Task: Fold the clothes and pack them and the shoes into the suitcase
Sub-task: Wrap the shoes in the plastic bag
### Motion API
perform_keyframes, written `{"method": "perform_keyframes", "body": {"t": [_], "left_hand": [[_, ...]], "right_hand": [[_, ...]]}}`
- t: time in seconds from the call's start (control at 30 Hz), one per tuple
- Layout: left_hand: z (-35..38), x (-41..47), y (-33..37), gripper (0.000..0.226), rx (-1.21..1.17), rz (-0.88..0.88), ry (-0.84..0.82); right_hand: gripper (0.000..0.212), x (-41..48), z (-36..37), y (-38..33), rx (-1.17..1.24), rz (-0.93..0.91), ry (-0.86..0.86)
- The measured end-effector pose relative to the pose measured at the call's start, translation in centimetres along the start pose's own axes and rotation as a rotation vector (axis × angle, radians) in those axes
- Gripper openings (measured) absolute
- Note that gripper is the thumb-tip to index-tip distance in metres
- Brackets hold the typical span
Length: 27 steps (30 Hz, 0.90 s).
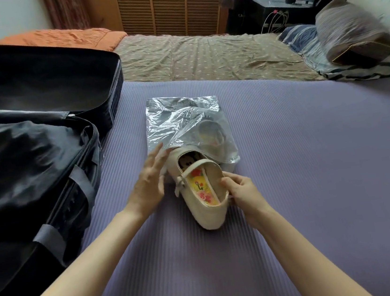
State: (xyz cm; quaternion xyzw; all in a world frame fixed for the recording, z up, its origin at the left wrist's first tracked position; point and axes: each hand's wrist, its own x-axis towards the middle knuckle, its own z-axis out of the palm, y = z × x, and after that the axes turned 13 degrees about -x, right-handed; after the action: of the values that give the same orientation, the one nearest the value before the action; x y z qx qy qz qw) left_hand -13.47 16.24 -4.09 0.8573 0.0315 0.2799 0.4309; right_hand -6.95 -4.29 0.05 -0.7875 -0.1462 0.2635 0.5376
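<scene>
A purple ribbed mat (301, 159) covers the near part of the bed; its far edge runs across at 12 o'clock, where a brown patterned sheet (202, 53) begins. The open black suitcase (30, 155) fills 9 o'clock, its lid raised toward 10 o'clock, and a narrow strip of mat separates its rim from the clear plastic bag (180, 117) in the middle. From the bag the mat stretches wide toward 3 o'clock and back toward 6 o'clock between the forearms.

The hands are apart. The right hand (240, 191) grips the heel of a cream shoe (207, 212), fingers curled round its back rim, the toe pointing into the bag's mouth. The left hand (147, 180) has its fingers straight and spread beside the toe, at the bag's near edge. A second shoe (211, 131) lies inside the bag.

Faint print near the bag's far edge is too blurred to read. The held shoe's insole shows a cartoon mouse and flowers, with no legible words.
</scene>
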Motion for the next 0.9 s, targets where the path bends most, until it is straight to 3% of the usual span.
{"method": "perform_keyframes", "body": {"t": [0.13,0.17,0.27,0.43,0.6,0.73,0.9], "left_hand": [[0.4,0.0,0.1,0.078,0.011,0.055,-0.054],[0.4,0.0,-0.1,0.080,0.003,0.042,-0.063],[-0.3,-0.4,-1.2,0.085,-0.024,-0.005,-0.097],[-0.7,-0.6,-0.5,0.082,-0.093,-0.046,-0.082],[-1.0,-0.5,0.3,0.071,-0.096,-0.042,0.065],[-1.3,-0.6,0.5,0.062,-0.106,-0.020,0.132],[-1.1,-0.3,0.4,0.073,-0.115,-0.032,0.128]], "right_hand": [[0.020,0.7,1.9,-0.2,0.043,-0.027,0.050],[0.025,0.8,2.2,-0.1,0.022,-0.028,0.040],[0.076,-1.2,2.1,0.5,-0.088,-0.015,0.055],[0.111,-6.1,3.4,2.9,-0.386,-0.084,0.029],[0.085,-4.5,5.4,3.9,-0.432,-0.172,0.264],[0.073,-4.1,5.3,4.5,-0.427,-0.215,0.304],[0.067,-3.5,5.6,3.9,-0.353,-0.262,0.342]]}}
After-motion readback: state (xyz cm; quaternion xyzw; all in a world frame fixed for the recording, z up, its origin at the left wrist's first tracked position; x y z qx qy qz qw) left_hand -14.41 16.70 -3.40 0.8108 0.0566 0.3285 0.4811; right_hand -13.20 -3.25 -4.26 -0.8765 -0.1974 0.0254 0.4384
